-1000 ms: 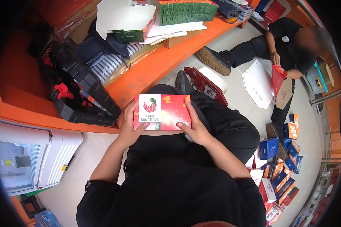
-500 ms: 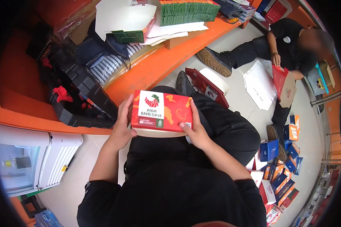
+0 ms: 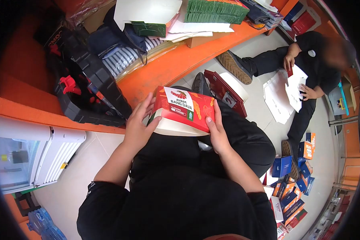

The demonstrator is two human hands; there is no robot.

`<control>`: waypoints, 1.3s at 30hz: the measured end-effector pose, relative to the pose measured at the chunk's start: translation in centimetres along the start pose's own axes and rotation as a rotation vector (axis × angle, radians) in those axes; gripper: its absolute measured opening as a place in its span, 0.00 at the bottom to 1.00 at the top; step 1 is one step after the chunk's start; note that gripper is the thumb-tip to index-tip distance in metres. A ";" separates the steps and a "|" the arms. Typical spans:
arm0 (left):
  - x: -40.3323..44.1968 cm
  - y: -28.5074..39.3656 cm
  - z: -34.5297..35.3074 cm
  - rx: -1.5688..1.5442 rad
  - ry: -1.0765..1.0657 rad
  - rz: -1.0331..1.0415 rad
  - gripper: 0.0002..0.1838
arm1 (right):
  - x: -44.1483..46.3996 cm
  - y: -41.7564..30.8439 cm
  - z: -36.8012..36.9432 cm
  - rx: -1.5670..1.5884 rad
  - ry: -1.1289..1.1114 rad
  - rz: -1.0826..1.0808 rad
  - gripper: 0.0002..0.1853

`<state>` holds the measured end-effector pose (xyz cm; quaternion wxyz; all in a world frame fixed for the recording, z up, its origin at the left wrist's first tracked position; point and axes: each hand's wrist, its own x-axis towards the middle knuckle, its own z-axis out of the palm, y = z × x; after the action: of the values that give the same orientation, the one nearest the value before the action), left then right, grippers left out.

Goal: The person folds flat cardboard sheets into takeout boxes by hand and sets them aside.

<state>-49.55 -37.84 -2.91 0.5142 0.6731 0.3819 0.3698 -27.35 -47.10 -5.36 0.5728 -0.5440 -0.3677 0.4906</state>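
A red food box with a white label reading "Ayam Bang Dava" is held over my lap, tilted so that its pale side faces me. My left hand grips its left end, thumb near the lower corner. On the right end my right hand holds on, thumb on the printed face. Beyond the box, dark red flat cartons lie on the floor by my shoe.
An orange shelf bears a white-lined box, green packs and a black toolbox. Another person sits on the floor at right, handling white cardboard. Several small boxes are piled at lower right.
The box has tilted and turned in my hands, showing more of its pale side. The other person's red-and-brown carton has turned to its white side. The whole view has shifted slightly.
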 end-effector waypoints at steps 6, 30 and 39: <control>0.1 0.4 0.0 0.198 -0.183 0.076 0.52 | 0.3 1.3 -0.3 -0.346 -0.005 -0.096 0.41; 0.5 3.0 1.5 0.313 -0.004 0.282 0.43 | -1.3 2.6 -0.5 0.115 -0.134 0.114 0.37; 1.4 1.8 1.7 0.273 0.087 0.371 0.30 | -1.1 0.5 -1.6 -0.796 0.223 -0.699 0.54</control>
<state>-47.18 -37.65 -1.37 0.3247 0.7784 0.3200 0.4315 -26.19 -48.62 -5.93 0.4870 -0.6130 -0.6212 0.0330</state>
